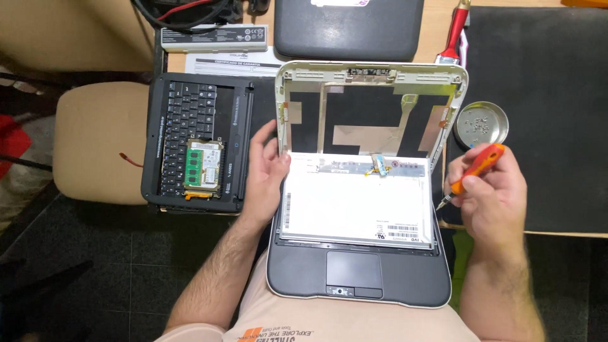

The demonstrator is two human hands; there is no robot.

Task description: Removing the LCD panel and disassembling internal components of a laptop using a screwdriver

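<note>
A small laptop rests on my lap, its grey base (405,278) toward me. The white lid shell (373,73) stands open and bare inside. The screen panel (358,202) lies face down over the base, a small ribbon connector (379,166) at its top edge. My left hand (265,171) rests against the panel's left edge and the lid's left side, fingers apart. My right hand (491,187) grips an orange-handled screwdriver (472,171), tip pointing down-left just right of the panel.
A detached black keyboard (190,114) carrying a green circuit board (204,163) lies to the left beside a beige cushion (95,139). A round metal dish of screws (482,123) sits on a black mat (544,95). A closed dark laptop (348,28), battery (215,37) and red tool (455,31) lie farther back.
</note>
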